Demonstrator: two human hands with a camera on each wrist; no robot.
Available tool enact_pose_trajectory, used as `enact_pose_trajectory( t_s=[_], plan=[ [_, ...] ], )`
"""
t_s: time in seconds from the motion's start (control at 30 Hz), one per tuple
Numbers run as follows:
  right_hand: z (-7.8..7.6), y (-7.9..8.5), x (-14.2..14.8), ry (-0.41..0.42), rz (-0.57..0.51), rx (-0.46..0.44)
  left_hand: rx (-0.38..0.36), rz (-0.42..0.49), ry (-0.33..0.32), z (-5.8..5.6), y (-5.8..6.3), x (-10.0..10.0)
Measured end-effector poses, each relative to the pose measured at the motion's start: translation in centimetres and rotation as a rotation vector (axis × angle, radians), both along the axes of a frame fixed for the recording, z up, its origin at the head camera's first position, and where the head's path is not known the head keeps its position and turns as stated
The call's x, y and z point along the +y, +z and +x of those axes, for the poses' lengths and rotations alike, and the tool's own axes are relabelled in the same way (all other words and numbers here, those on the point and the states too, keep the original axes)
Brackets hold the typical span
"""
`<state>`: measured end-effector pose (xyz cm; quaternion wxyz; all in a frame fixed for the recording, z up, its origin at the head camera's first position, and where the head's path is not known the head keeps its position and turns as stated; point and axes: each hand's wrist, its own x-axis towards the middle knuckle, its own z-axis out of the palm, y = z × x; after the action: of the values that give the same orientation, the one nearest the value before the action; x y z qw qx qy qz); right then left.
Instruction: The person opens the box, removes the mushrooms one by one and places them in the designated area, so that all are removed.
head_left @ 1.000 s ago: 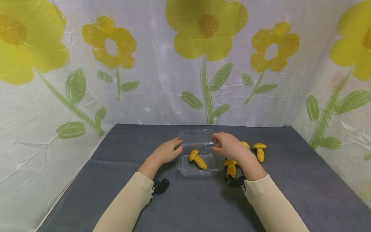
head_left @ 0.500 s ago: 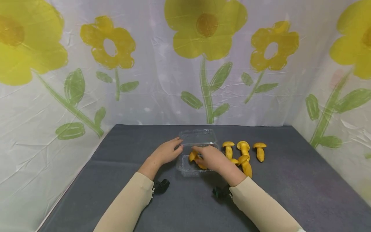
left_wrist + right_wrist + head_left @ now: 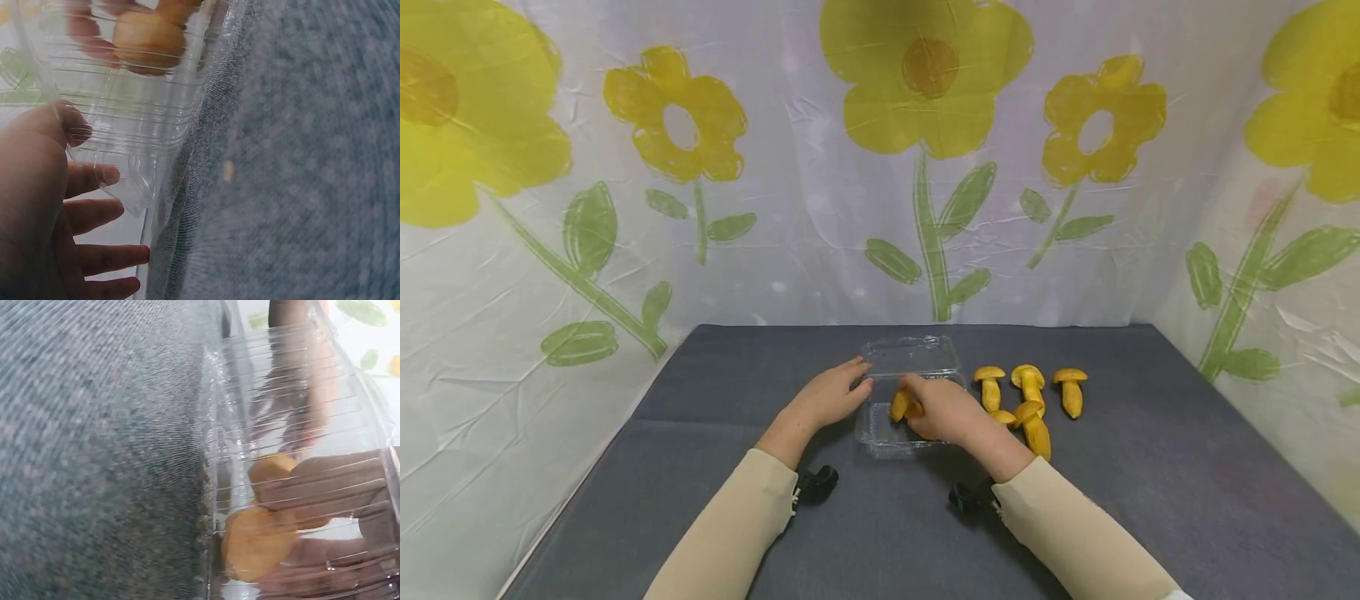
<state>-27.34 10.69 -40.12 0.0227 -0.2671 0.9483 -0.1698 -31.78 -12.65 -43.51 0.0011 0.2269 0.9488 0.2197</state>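
Observation:
A clear plastic clamshell container sits mid-table in the head view, its lid laid back behind it. A yellow mushroom lies in the base, partly covered by my right hand, which reaches in and pinches it. Through the ribbed wall in the right wrist view, the fingers show around the mushroom. My left hand rests at the container's left side. The left wrist view has its thumb against the plastic rim and its other fingers extended.
Several more yellow mushrooms lie on the dark grey tablecloth right of the container, some near the right forearm. A white curtain with painted yellow flowers hangs behind and beside the table.
My right hand has moved left and down from the lid's right edge into the base, onto the mushroom, and its fingers have drawn in. The left hand has stayed in place.

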Motion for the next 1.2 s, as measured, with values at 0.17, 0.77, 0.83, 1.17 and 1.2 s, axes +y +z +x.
enact_pose_trajectory(
  t_s=[0.17, 0.77, 0.83, 1.17, 1.2],
  plan=[
    [0.0, 0.9, 0.3, -0.064, -0.104, -0.066, 0.001, -0.008, 0.002, -0.2, -0.1, 0.0],
    [0.2, 5.0, 4.0, 0.007, -0.410, -0.265, 0.002, -0.032, -0.001, 0.0, 0.3, 0.2],
    [0.3, 5.6, 4.7, 0.013, -0.433, -0.278, 0.009, -0.033, -0.006, 0.0, 0.4, 0.2],
    [-0.2, 6.9, 8.4, -0.024, -0.460, -0.400, 0.020, -0.041, -0.012, 0.2, 0.4, 0.3],
    [-0.3, 6.9, 8.9, -0.026, -0.464, -0.420, 0.020, -0.039, -0.013, 0.2, 0.4, 0.3]
  ],
)
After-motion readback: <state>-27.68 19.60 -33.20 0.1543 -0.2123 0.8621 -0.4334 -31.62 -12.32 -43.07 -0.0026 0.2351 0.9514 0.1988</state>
